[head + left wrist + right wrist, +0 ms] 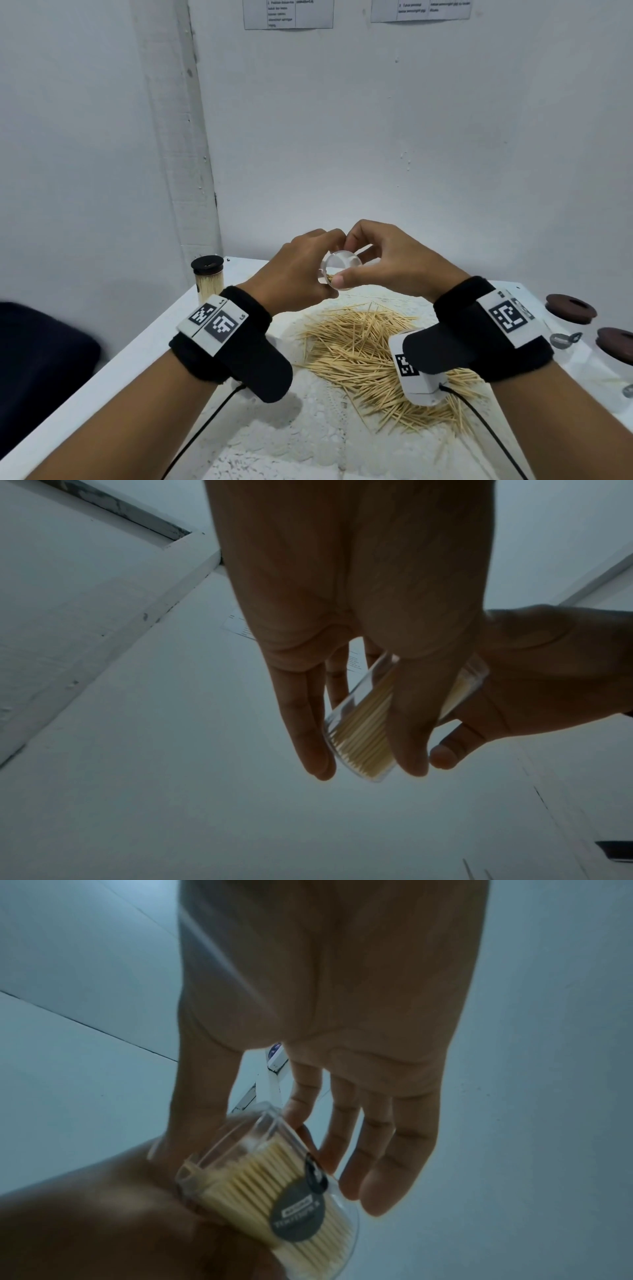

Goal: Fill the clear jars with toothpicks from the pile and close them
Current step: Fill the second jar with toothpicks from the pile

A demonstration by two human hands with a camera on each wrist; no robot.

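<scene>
Both hands hold one clear jar (334,272) raised above the table, tipped on its side with a round clear end toward me. It is packed with toothpicks and carries a dark oval label (298,1215). My left hand (308,270) grips the jar's body (356,731) between thumb and fingers. My right hand (347,257) pinches the near end between thumb and forefinger, with the jar (260,1172) below its palm. The loose toothpick pile (370,356) lies on the white lace cloth under my wrists.
A filled jar with a dark lid (208,277) stands at the table's back left corner. Two brown lids (570,308) (616,344) sit on clear jars at the right edge. A white wall stands close behind, and a dark cushion (41,359) lies left of the table.
</scene>
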